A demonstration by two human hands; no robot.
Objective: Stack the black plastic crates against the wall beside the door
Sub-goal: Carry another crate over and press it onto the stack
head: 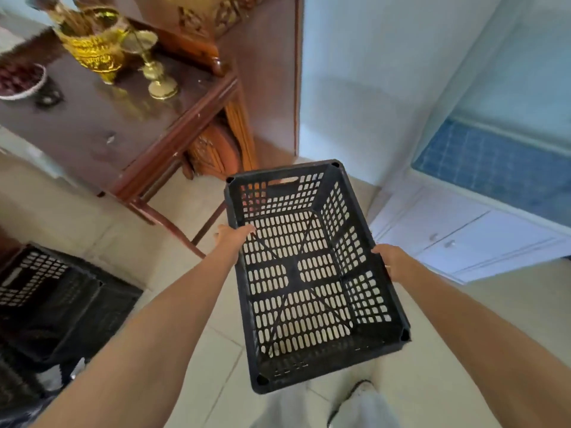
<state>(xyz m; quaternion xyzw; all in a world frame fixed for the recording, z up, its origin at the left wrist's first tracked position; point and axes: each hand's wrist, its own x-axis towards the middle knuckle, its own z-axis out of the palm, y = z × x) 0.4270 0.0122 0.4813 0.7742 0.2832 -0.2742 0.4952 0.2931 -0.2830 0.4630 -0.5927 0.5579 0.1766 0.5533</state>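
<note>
Your left hand [234, 236] grips crate [292, 269] rim at 9 o'clock, your right hand [390, 260] grips at 3 o'clock; other crates [61, 304] on floor at 8 o'clock

black slotted crate [309, 273], gold vase [92, 44]
</note>
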